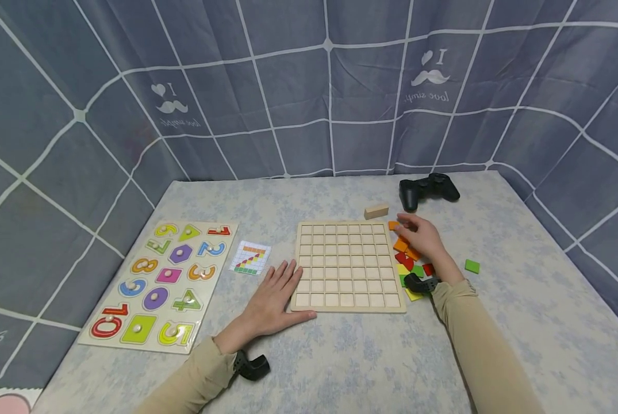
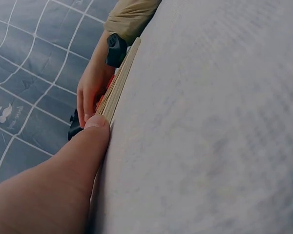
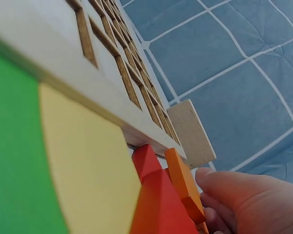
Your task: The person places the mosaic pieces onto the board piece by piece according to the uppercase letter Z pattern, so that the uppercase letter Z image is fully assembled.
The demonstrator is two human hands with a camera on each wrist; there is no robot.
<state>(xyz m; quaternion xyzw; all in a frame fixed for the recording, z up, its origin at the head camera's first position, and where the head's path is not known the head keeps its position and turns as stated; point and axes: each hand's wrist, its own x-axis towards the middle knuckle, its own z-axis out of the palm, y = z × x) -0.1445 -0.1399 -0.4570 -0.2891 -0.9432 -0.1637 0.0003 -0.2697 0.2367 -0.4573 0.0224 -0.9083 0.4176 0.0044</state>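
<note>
My left hand (image 1: 269, 303) lies spread at the lower left corner of a wooden grid board (image 1: 347, 311), thumb along its front edge. The thumb also shows against the board's side in the left wrist view. At the board's right edge, my right hand (image 1: 423, 237) reaches over a loose heap of coloured tiles. An orange tile (image 1: 394, 225) shows right at its fingertips; I cannot tell whether they pinch it. More orange tiles (image 1: 400, 245) lie under the hand, with red tiles (image 1: 405, 260), green and yellow ones nearer the wrist. The board's cells hold no tiles.
A small wooden block (image 1: 376, 211) stands behind the board, and a black game controller (image 1: 429, 190) lies at the back right. One green tile (image 1: 472, 265) sits apart. To the left are a pattern card (image 1: 250, 257) and a number-and-shape peg puzzle (image 1: 156, 307).
</note>
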